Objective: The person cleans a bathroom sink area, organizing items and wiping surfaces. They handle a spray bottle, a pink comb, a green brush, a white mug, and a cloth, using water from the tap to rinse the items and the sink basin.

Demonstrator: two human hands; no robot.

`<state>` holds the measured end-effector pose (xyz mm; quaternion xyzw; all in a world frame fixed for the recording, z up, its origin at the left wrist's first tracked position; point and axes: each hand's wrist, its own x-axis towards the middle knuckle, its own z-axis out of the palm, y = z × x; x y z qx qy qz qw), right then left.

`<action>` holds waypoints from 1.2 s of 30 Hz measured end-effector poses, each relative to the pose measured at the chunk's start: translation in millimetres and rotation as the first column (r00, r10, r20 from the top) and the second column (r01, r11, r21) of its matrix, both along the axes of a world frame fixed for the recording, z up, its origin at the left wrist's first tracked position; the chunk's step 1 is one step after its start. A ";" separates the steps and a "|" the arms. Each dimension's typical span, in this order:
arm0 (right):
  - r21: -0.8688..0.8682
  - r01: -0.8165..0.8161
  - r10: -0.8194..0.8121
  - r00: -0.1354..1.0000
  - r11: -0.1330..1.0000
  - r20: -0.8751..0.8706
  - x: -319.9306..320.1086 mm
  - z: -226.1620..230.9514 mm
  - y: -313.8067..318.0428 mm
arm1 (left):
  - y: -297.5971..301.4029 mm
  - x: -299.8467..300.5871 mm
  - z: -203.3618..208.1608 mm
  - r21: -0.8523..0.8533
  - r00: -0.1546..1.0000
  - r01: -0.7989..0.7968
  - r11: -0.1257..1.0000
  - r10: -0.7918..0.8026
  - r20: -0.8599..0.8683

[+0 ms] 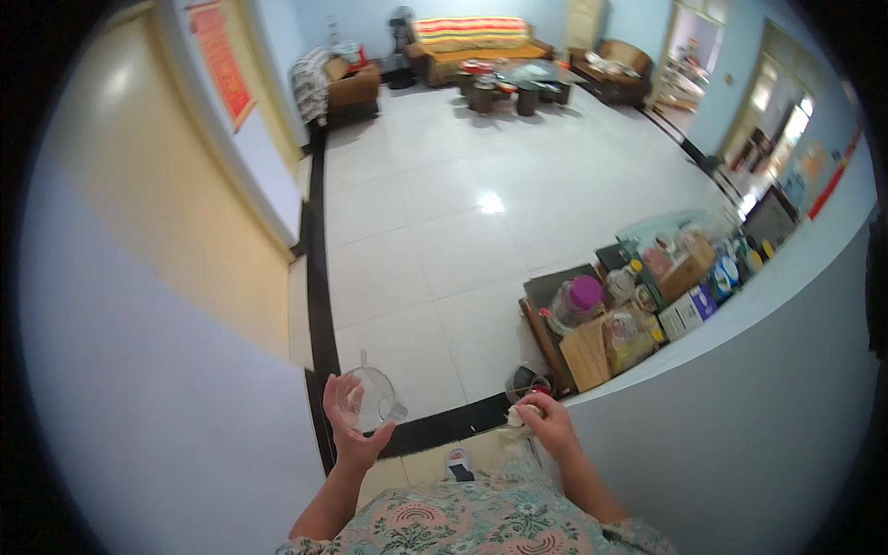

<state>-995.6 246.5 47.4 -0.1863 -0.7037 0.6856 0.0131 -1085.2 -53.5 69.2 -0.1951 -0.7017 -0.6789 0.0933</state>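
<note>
My left hand [356, 427] is curled around a clear, round, see-through vessel [377, 384], with the thumb on its near side. A small stub sticks out from the vessel's far rim, and a pale patch shows near its right side. What is inside it, if anything, I cannot make out. In my right hand [552, 427], the fingers pinch a small crumpled whitish piece [520, 416], perhaps tissue or cloth. Just beyond that hand stands a small bin [529, 379] with a dark lining and something red at its edge.
To the right, along a low wall [740, 388], a cabinet top [555, 287] is crowded with a purple-lidded jar [583, 294], bottles, boxes and bags. White floor tiles [416, 231] lead to a sofa [476, 51] and a low table [523, 79]. A door [139, 166] stands left.
</note>
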 end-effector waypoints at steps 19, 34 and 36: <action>0.119 -0.571 0.583 0.796 0.812 -0.162 -423.5 46.4 41.3 | 123.1 -380.6 8.5 -0.189 0.953 0.297 0.936 -0.302 0.002; 0.575 -0.230 0.323 0.944 0.785 -0.063 -692.3 70.7 151.5 | 275.9 -712.8 8.9 -0.333 0.677 0.698 0.634 -0.736 0.016; 0.577 -0.218 0.269 0.963 0.787 -0.003 -718.4 80.3 169.6 | 305.7 -754.8 8.2 -0.394 0.608 0.732 0.556 -0.794 0.010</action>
